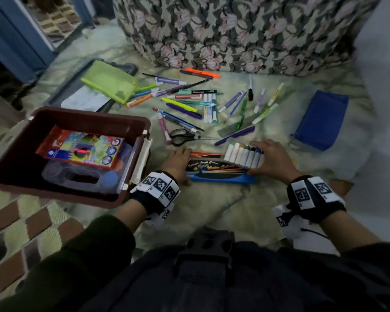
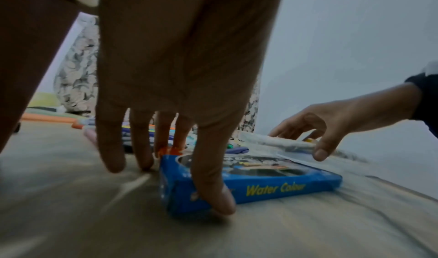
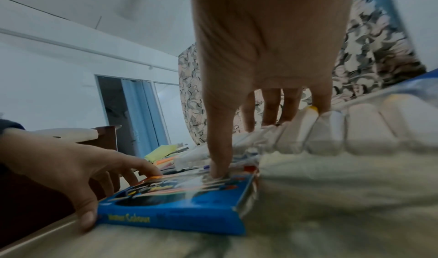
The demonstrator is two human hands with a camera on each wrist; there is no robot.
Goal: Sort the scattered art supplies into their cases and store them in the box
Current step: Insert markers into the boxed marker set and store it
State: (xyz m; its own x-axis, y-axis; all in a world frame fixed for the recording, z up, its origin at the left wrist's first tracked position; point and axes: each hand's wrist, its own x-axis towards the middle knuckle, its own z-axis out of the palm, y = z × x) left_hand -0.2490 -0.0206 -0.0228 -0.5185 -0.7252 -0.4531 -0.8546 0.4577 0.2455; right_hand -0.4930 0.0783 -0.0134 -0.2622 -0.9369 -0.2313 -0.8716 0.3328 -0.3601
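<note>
A blue Water Colour box (image 1: 221,175) lies flat on the bedsheet in front of me. My left hand (image 1: 181,162) grips its left end, thumb on the near side (image 2: 218,204) and fingers over the far edge. A clear tray of white paint tubes (image 1: 243,155) rests across the box's right end. My right hand (image 1: 271,158) holds this tray, thumb at its near edge and fingers over the tubes (image 3: 355,130). The brown storage box (image 1: 122,123) stands at the left, holding a colourful crayon case (image 1: 81,147) and a clear palette.
Several pens and markers (image 1: 189,102) and black scissors (image 1: 182,136) lie scattered beyond the hands. A green mesh pouch (image 1: 109,84) lies at the back left, a blue pouch (image 1: 322,119) at the right. A floral cushion (image 1: 234,30) rises behind.
</note>
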